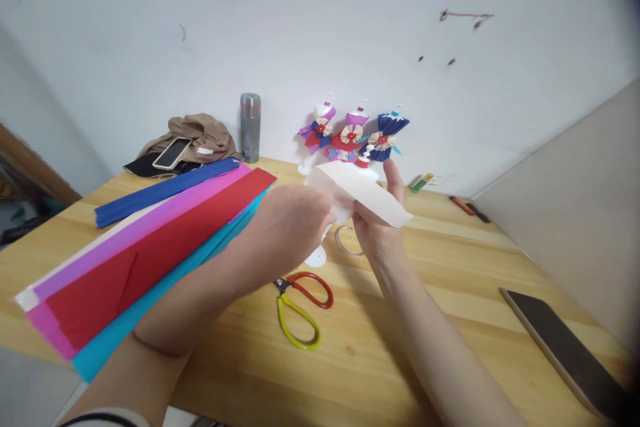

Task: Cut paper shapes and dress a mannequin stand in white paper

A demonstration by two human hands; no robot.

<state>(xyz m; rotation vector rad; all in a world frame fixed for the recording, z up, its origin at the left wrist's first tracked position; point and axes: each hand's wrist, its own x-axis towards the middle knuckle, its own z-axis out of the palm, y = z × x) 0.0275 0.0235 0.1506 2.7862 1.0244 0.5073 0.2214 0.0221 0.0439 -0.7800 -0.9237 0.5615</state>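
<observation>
The step in hand looks to be shaping or folding the white paper [367, 185], which is up in the air over the middle of the counter [465, 263], between both hands. The left hand [303, 217] is curled tight and seems to pinch the paper's left, near edge; it is blurred, so the exact finger grip is hard to tell. The right hand [380, 230] grasps the paper from below and the right, its thumb standing up at the far side. The sheet is bent, with its near right corner jutting free.

Below lie the scissors [283, 285], handles spread, blades hidden under the left arm. A white ring [338, 245] and a white disc [316, 257] sit just beyond them. To the left are the coloured strips [160, 257], partly overlapping; at the far side, small decorated figures [351, 135] stand by the wall.

As a judgement, the next move calls for a firm, even hold by the right hand while the left presses or regrips the edge, without creasing the thin sheet.
</observation>
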